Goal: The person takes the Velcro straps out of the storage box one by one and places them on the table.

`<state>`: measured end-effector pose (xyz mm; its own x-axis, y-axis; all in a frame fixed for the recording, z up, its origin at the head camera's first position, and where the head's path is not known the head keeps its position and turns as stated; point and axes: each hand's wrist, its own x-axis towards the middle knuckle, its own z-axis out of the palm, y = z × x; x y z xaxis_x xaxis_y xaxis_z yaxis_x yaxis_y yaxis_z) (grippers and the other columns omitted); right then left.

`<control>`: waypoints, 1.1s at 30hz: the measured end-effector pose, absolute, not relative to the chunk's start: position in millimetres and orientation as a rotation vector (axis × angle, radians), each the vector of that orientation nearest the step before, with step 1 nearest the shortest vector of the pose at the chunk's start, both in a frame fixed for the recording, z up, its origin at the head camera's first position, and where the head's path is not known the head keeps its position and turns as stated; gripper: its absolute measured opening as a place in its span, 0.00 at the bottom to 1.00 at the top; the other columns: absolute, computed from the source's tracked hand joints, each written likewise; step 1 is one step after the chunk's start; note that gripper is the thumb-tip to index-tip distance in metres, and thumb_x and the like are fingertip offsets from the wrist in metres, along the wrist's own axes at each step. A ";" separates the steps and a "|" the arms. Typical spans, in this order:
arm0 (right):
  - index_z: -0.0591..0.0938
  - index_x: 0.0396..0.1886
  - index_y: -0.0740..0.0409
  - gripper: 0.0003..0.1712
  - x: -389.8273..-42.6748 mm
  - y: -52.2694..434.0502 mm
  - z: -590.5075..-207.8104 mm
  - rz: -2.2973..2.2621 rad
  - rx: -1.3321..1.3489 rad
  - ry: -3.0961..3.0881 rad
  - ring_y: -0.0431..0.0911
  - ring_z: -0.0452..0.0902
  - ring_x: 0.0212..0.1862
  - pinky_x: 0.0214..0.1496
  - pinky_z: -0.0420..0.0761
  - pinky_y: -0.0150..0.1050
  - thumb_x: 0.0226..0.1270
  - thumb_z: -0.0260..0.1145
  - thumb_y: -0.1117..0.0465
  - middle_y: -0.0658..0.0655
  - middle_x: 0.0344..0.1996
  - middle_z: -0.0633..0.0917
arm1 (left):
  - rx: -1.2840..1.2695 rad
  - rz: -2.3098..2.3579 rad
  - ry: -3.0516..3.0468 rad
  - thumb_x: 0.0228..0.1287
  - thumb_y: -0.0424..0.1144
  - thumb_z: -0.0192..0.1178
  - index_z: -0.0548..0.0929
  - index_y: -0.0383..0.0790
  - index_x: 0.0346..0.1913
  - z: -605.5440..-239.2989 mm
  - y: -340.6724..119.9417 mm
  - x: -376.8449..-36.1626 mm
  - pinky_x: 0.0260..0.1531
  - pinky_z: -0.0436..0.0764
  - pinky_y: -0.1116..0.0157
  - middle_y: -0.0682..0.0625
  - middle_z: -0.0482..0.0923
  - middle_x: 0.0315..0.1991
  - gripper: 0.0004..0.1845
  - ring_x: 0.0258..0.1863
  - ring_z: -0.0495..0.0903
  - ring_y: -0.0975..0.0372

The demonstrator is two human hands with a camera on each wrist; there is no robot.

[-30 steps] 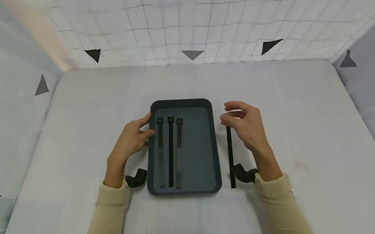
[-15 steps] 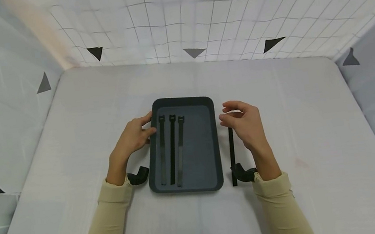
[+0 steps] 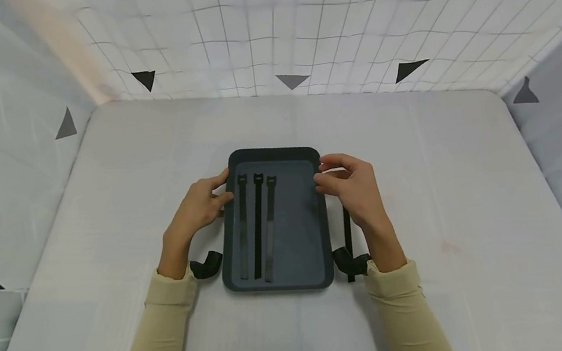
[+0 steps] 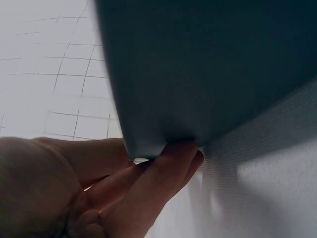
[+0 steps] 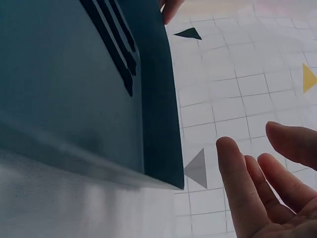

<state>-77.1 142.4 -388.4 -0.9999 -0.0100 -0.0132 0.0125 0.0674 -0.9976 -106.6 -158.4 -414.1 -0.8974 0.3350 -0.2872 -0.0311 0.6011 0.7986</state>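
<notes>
A dark grey rectangular tray [image 3: 296,227] lies on the table with three flat black cable straps [image 3: 258,220] side by side in its left half, their slotted heads toward the far end. My left hand [image 3: 197,204] grips the tray's left side; in the left wrist view its thumb and fingers [image 4: 171,171] pinch the edge. My right hand [image 3: 351,186] overlaps the upper right rim in the head view, its fingers loosely bent. The right wrist view shows that hand [image 5: 270,191] apart from the tray, holding nothing. Another black strap [image 3: 347,229] lies right of the tray, partly hidden under the right hand and wrist.
A white-covered table [image 3: 455,187] spreads out around the tray. Behind it rises a white wall with a grid pattern [image 3: 250,36] and dark triangles [image 3: 410,69]. Black wrist mounts [image 3: 207,265] sit at both cuffs.
My right hand has moved left, from above the loose strap to the tray's right rim, while the strap stays on the table. The left hand keeps its hold on the tray.
</notes>
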 end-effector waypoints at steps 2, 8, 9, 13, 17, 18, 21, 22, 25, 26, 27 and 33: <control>0.79 0.56 0.74 0.20 -77.5 140.9 -387.8 -2.138 -0.005 2.286 0.47 0.83 0.37 0.41 0.86 0.41 0.64 0.67 0.75 0.72 0.47 0.78 | 0.245 1.230 2.415 0.76 0.33 0.54 0.53 0.38 0.78 -414.3 -158.5 -106.7 0.38 0.85 0.60 0.35 0.58 0.73 0.33 0.47 0.84 0.47; 0.80 0.54 0.74 0.18 -77.0 138.8 -385.1 -2.126 -0.012 2.311 0.47 0.82 0.37 0.40 0.86 0.40 0.63 0.67 0.75 0.68 0.45 0.79 | 0.249 1.267 2.397 0.75 0.32 0.54 0.53 0.37 0.77 -413.0 -156.4 -106.1 0.37 0.86 0.60 0.34 0.61 0.71 0.33 0.46 0.84 0.47; 0.80 0.54 0.74 0.18 -77.2 138.2 -385.1 -2.119 -0.015 2.319 0.47 0.82 0.37 0.40 0.86 0.40 0.64 0.67 0.75 0.68 0.45 0.79 | 0.249 1.266 2.399 0.75 0.32 0.54 0.54 0.37 0.77 -412.3 -156.2 -105.7 0.37 0.86 0.60 0.34 0.62 0.71 0.33 0.45 0.84 0.47; 0.80 0.53 0.73 0.18 -78.2 134.2 -384.2 -2.093 -0.035 2.349 0.47 0.82 0.38 0.40 0.86 0.40 0.64 0.68 0.73 0.67 0.45 0.79 | 0.256 1.255 2.410 0.75 0.32 0.54 0.54 0.36 0.77 -411.4 -156.3 -105.2 0.37 0.86 0.60 0.34 0.61 0.71 0.33 0.44 0.85 0.47; 0.81 0.53 0.72 0.17 -78.9 129.5 -383.0 -2.089 -0.063 2.362 0.49 0.82 0.38 0.40 0.86 0.40 0.64 0.68 0.73 0.66 0.43 0.79 | 0.259 1.243 2.418 0.75 0.32 0.54 0.53 0.36 0.77 -411.9 -157.3 -105.4 0.38 0.86 0.60 0.34 0.60 0.72 0.33 0.45 0.84 0.47; 0.81 0.53 0.72 0.17 -79.0 128.5 -382.9 -2.091 -0.066 2.363 0.51 0.82 0.39 0.40 0.86 0.40 0.64 0.68 0.73 0.65 0.43 0.79 | 0.256 1.240 2.419 0.75 0.32 0.54 0.53 0.36 0.77 -411.6 -157.6 -105.0 0.38 0.86 0.60 0.35 0.60 0.72 0.33 0.46 0.84 0.47; 0.81 0.53 0.72 0.17 -79.4 126.1 -383.0 -2.098 -0.073 2.356 0.57 0.82 0.41 0.40 0.86 0.40 0.65 0.67 0.73 0.64 0.42 0.79 | 0.254 1.233 2.427 0.75 0.32 0.54 0.53 0.36 0.77 -412.5 -158.1 -104.6 0.38 0.86 0.60 0.35 0.59 0.72 0.33 0.46 0.84 0.47; 0.81 0.53 0.72 0.17 -79.5 125.2 -383.3 -2.099 -0.072 2.352 0.58 0.82 0.41 0.40 0.86 0.40 0.65 0.67 0.73 0.64 0.42 0.79 | 0.252 1.231 2.428 0.75 0.33 0.54 0.54 0.36 0.77 -412.4 -158.3 -104.2 0.38 0.86 0.60 0.35 0.59 0.72 0.33 0.45 0.84 0.47; 0.80 0.54 0.72 0.17 -80.1 122.6 -384.1 -2.103 -0.065 2.338 0.56 0.81 0.41 0.41 0.86 0.41 0.65 0.67 0.73 0.64 0.43 0.78 | 0.252 1.233 2.431 0.75 0.32 0.54 0.54 0.36 0.77 -413.5 -158.5 -104.5 0.38 0.86 0.60 0.36 0.59 0.72 0.33 0.46 0.84 0.47; 0.80 0.54 0.73 0.18 -80.5 121.5 -384.5 -2.103 -0.058 2.334 0.54 0.81 0.41 0.41 0.86 0.40 0.65 0.66 0.73 0.64 0.43 0.78 | 0.252 1.235 2.429 0.75 0.32 0.54 0.54 0.36 0.77 -413.9 -158.4 -104.6 0.38 0.86 0.60 0.36 0.59 0.72 0.33 0.47 0.84 0.47; 0.80 0.55 0.72 0.18 -80.9 120.3 -384.7 -2.107 -0.051 2.327 0.52 0.80 0.40 0.41 0.86 0.40 0.65 0.66 0.73 0.65 0.44 0.78 | 0.255 1.235 2.429 0.75 0.32 0.54 0.54 0.36 0.77 -414.1 -158.4 -104.7 0.38 0.86 0.60 0.36 0.59 0.72 0.33 0.47 0.84 0.47; 0.78 0.58 0.72 0.21 -86.5 109.1 -384.7 -2.121 -0.038 2.294 0.49 0.79 0.39 0.41 0.86 0.40 0.65 0.66 0.74 0.70 0.49 0.75 | 0.269 1.230 2.442 0.76 0.32 0.54 0.54 0.36 0.77 -414.9 -158.7 -105.3 0.37 0.86 0.60 0.35 0.61 0.71 0.33 0.44 0.85 0.47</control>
